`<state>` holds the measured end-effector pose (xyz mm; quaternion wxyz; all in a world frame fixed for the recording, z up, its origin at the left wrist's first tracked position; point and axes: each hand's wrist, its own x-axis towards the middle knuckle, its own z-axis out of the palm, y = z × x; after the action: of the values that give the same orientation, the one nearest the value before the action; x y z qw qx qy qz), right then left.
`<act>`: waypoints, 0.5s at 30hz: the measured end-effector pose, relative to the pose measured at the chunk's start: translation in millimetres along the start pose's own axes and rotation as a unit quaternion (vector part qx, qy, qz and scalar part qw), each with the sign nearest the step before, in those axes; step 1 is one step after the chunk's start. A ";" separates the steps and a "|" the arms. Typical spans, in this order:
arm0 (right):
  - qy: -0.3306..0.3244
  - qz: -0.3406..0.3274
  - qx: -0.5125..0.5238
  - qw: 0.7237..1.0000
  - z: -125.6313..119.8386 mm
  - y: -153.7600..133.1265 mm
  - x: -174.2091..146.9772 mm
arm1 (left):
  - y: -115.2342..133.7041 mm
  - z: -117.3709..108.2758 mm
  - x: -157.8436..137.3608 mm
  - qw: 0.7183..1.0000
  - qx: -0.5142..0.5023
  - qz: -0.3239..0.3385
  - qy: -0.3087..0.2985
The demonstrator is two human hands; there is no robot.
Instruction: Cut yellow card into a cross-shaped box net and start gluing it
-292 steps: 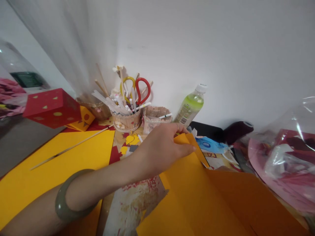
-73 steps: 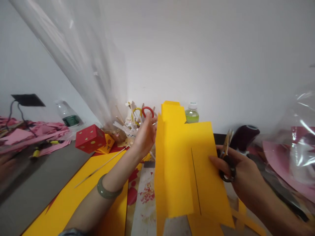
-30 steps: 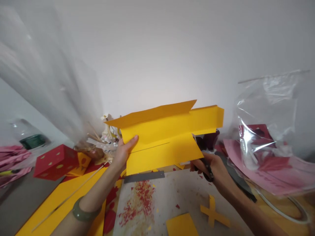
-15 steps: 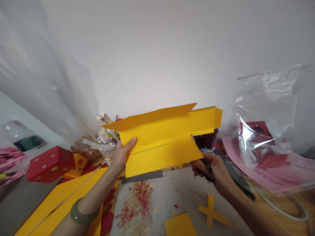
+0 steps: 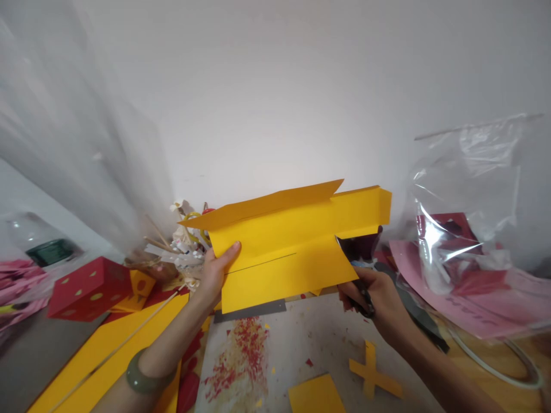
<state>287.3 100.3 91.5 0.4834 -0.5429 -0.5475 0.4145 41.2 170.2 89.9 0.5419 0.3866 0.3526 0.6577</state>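
A folded yellow card sheet with a pencil line across it is held up in the air in front of the wall. My left hand grips its left edge, thumb on the front face. My right hand holds black-handled scissors at the sheet's lower right corner; the blades are mostly hidden behind the sheet and my fingers.
On the table lie a yellow cross offcut, a yellow square piece, red paper scraps, large yellow sheets with a thin stick, a red dotted box, pots of sticks and scissors, and clear bags of pink paper.
Since the earliest frame the sheet was lifted off the table and turned lengthwise. Over the last second both hands and the sheet have hardly moved.
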 end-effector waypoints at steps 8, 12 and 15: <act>0.003 -0.002 -0.003 1.000 1.1 1.9 2.3 | -2.8 0.2 1.6 1.000 -0.006 -0.001 0.002; 0.003 -0.004 -0.001 1.000 -0.7 7.2 2.4 | -4.5 -0.4 3.1 1.000 -0.010 0.000 0.006; 0.005 -0.003 0.001 1.000 -1.6 8.8 2.2 | -5.1 -0.7 3.3 1.000 -0.012 0.001 0.005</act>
<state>290.8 103.0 83.4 0.4881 -0.5426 -0.5464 0.4110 42.5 174.3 85.5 0.5439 0.3771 0.3475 0.6643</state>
